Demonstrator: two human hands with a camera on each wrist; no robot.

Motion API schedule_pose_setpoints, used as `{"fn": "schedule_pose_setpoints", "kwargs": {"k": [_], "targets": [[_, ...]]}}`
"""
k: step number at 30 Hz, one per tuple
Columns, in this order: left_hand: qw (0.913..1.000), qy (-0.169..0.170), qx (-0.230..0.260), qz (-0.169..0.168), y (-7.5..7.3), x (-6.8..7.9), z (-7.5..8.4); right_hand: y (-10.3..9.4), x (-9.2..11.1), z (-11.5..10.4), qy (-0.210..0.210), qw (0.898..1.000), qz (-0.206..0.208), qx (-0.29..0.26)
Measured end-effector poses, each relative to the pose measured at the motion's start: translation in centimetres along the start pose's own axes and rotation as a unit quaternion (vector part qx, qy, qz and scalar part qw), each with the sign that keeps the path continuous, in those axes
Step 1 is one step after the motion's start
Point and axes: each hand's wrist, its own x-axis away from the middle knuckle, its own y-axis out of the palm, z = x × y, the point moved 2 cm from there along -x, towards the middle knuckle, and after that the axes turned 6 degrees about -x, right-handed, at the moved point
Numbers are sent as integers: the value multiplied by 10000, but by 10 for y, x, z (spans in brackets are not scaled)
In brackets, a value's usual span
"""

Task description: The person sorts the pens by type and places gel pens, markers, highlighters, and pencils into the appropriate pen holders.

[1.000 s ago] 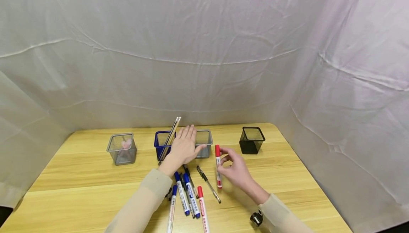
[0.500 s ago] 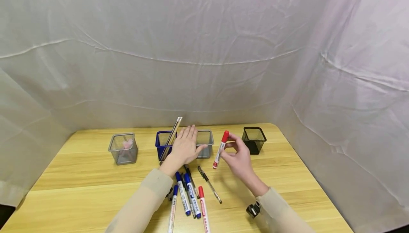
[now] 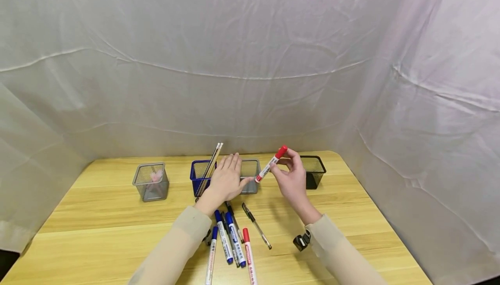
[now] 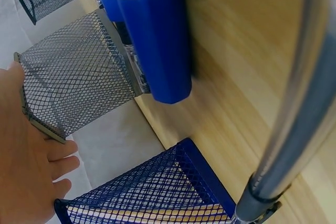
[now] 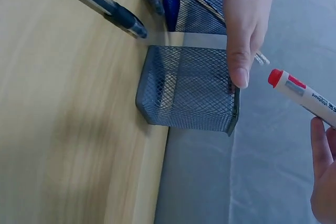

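Note:
A red-capped whiteboard marker (image 3: 270, 165) is pinched by my right hand (image 3: 292, 176), raised above the table. It tilts, cap up to the right, and its lower end overlaps the right rim of the middle grey mesh pen holder (image 3: 250, 175). My left hand (image 3: 224, 177) lies with straight fingers across that holder's rim, the thumb pointing toward the marker. In the right wrist view the left thumb (image 5: 240, 74) touches the rim, and the marker (image 5: 304, 97) appears beside it. Left of this holder stands a blue mesh pen holder (image 3: 197, 183) with pencils (image 3: 214, 157) leaning in it.
Several blue-capped markers (image 3: 234, 239), another red marker (image 3: 248, 254) and a black gel pen (image 3: 255, 225) lie on the wooden table (image 3: 97, 233) nearer me. A grey holder (image 3: 152, 189) with something pink stands far left, a black mesh holder (image 3: 311, 180) at right.
My right hand has lifted the red marker from near the table and moved it up and away from me, tilting its lower end leftward to the grey holder. The left hand has stayed put.

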Motion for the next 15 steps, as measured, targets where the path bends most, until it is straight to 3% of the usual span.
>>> {"fn": "schedule_pose_setpoints", "kwargs": {"k": [7,15], "targets": [[10000,33,19,-23,-2,0,1,5,-11,9,39,9995,85,-291],[9999,58,52,-74,-4,1,2,8,-15,28,488,9983,70,-326]]}}
